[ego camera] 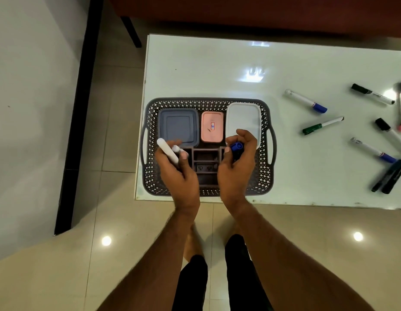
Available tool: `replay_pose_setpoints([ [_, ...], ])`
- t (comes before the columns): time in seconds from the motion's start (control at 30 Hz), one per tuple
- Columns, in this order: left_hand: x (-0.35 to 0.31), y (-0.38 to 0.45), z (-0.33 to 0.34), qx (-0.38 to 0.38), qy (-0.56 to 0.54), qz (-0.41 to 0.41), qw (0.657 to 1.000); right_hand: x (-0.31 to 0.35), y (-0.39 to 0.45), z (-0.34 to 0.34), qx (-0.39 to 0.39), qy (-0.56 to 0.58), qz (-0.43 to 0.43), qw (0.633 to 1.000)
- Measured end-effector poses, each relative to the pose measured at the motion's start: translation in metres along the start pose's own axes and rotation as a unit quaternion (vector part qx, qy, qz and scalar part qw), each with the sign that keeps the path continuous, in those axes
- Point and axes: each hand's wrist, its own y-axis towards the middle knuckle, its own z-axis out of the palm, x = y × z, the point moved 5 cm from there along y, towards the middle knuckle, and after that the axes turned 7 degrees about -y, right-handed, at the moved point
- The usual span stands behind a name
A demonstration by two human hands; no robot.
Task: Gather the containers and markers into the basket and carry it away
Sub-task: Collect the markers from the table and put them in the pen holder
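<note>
1. Right now the person is standing at the tabletop (217, 63) edge with both hands hovering over the near half of the basket (207, 102).
2. The left hand (179, 169) is gripping a white marker (167, 152), its long axis slanting up and away to the left.
3. The right hand (238, 162) is curling around a blue-capped marker (236, 147), cap pointing away from the person; the rest of it is hidden in the fist.
4. Beyond the hands, three lidded containers are already sitting in the basket: a grey-blue one (178, 127), a pink one (212, 126) and a white one (243, 118).
5. Directly under and between the hands, a dark divided organiser (205, 162) is lying in the basket, seemingly where the markers are going.
6. The loose markers (306, 101) are lying well off to the right of the right hand, scattered at mixed angles, so that hand is looking the nearer one for fetching them.
</note>
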Motion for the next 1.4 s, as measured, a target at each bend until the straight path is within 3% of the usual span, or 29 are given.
replay_pose_setpoints([
  [0.27, -0.001, -0.001, 0.000, -0.012, -0.078, -0.021, 0.997, 0.002, -0.001, 0.000, 0.004, -0.012, -0.004, 1.000],
  [0.5, -0.001, -0.001, -0.001, -0.026, -0.071, -0.024, 0.997, 0.004, -0.002, -0.002, 0.016, -0.009, -0.012, 1.000],
  [0.67, -0.024, 0.004, 0.006, -0.060, -0.030, 0.013, 0.998, 0.009, 0.009, -0.022, -0.016, 0.003, -0.024, 1.000],
  [0.77, -0.051, 0.007, 0.024, -0.046, 0.000, 0.100, 0.994, 0.009, 0.021, -0.045, -0.038, -0.002, -0.044, 0.998],
  [0.97, -0.091, 0.001, 0.115, 0.047, 0.002, 0.171, 0.984, -0.009, 0.077, -0.118, -0.079, -0.084, -0.118, 0.986],
  [1.07, -0.101, -0.016, 0.180, 0.162, 0.049, 0.182, 0.969, -0.030, 0.114, -0.165, -0.080, -0.158, -0.159, 0.971],
  [1.23, -0.063, -0.052, 0.292, 0.357, 0.231, 0.188, 0.886, -0.091, 0.177, -0.248, -0.033, -0.323, -0.141, 0.935],
  [1.4, -0.015, -0.079, 0.371, 0.420, 0.384, 0.181, 0.802, -0.155, 0.222, -0.309, 0.033, -0.458, -0.084, 0.884],
])
